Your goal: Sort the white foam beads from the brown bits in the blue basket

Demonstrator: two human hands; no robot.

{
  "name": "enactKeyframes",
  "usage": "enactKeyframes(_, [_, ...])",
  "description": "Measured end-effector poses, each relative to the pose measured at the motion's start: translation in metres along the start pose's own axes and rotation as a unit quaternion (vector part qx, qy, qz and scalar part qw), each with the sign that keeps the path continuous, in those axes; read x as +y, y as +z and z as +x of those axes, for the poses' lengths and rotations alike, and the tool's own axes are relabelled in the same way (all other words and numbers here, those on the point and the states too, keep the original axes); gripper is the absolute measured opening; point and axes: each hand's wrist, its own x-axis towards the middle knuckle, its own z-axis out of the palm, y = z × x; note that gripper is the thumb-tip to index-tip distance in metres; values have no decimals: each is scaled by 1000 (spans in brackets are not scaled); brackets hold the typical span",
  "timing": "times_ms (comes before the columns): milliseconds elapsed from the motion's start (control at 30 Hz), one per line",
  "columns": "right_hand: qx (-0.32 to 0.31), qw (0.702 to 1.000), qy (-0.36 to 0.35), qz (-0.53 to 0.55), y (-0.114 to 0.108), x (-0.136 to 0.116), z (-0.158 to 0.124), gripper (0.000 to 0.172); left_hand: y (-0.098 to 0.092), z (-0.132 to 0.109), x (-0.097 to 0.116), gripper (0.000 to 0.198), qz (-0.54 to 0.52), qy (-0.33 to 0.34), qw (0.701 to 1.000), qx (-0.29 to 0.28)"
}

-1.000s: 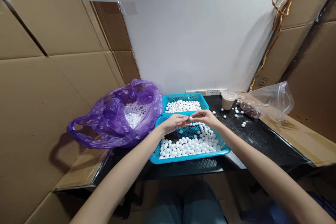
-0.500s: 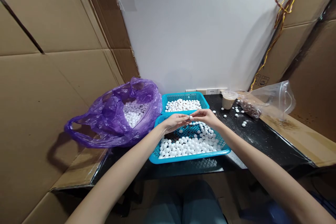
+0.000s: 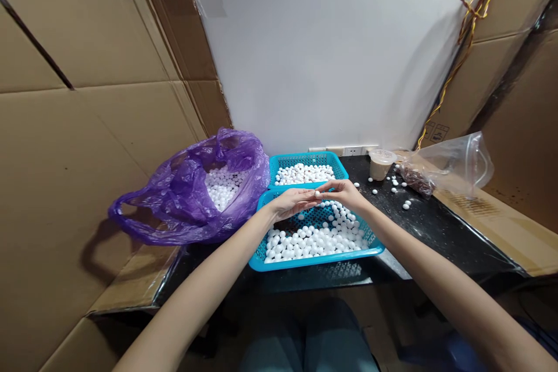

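Over the near blue basket, my left hand and my right hand meet at the fingertips. Pinched between them is one small white ball. Both hands are closed on it, and part of the ball is covered by the fingers. Below them, the basket holds many loose white balls, heaped at its front and right side. Some dark crumbs show on its mesh floor. Right behind stands a second blue basket, also with white balls.
A purple plastic bag of white balls lies open at the left. On the right are a lidded cup, loose white balls and a clear zip bag with brown bits. Cardboard walls flank the black table.
Both hands stay together over the near basket, with the white ball shifted only slightly between the fingertips. The whole view has moved a little; the baskets and bags look the same.
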Motion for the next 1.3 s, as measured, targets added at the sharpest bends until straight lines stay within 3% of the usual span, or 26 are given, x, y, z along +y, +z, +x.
enactKeyframes(133, [-2, 1000, -3, -4, 0, 0, 0, 28, 3, 0, 1, 15, 0, 9, 1000, 8])
enactKeyframes(500, [-2, 1000, -12, -11, 2, 0, -2, 28, 5, -1, 1, 34, -4, 13, 999, 36])
enactKeyframes(800, [14, 999, -18, -34, -1, 3, 1, 30, 5, 0, 3, 22, 2, 36, 999, 30])
enactKeyframes(1033, [-10, 998, -22, -58, -1, 2, 0, 31, 4, -1, 1, 31, 64, 38, 996, 45])
enactKeyframes(1167, [-18, 997, -30, -75, 0, 1, 1, 29, 2, 1, -2, 37, 131, 57, 986, 88])
enactKeyframes(1300, [-26, 994, -31, -98, 0, 4, 2, 39, -10, 1, -3, 34, 226, 123, 942, 217])
